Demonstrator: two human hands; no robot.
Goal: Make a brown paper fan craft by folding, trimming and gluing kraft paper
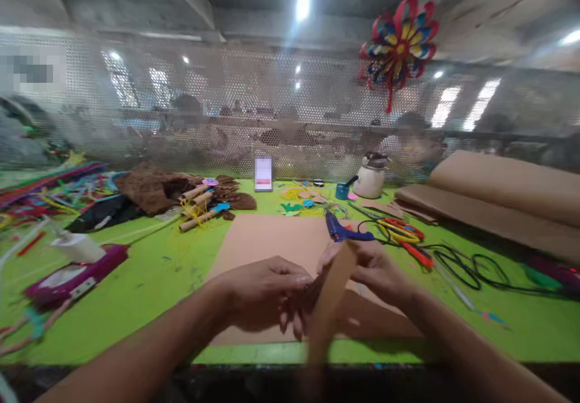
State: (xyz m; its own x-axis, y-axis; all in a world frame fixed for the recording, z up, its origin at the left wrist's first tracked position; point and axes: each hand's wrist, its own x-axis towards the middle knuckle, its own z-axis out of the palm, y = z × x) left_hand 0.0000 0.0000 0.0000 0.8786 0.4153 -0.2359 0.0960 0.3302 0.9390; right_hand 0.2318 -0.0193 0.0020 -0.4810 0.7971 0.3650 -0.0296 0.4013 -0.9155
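Note:
My left hand [263, 291] and my right hand [374, 270] meet over a brown cardboard sheet [267, 240] lying on the green table [149, 282]. Between them stands a long brown cardboard strip [333, 297], tilted and blurred by motion. My left fingers curl against its lower part and my right fingers pinch its upper end. Just behind my right hand lies a blue glue gun [339, 229].
Orange-handled scissors [403, 234] and black cables [457, 264] lie at the right, with cardboard rolls [502, 197] beyond. A purple box [72, 273], paper rolls [199, 206], a phone [263, 173] and a white pot [370, 176] are around. A pinwheel [399, 37] hangs on the mesh screen.

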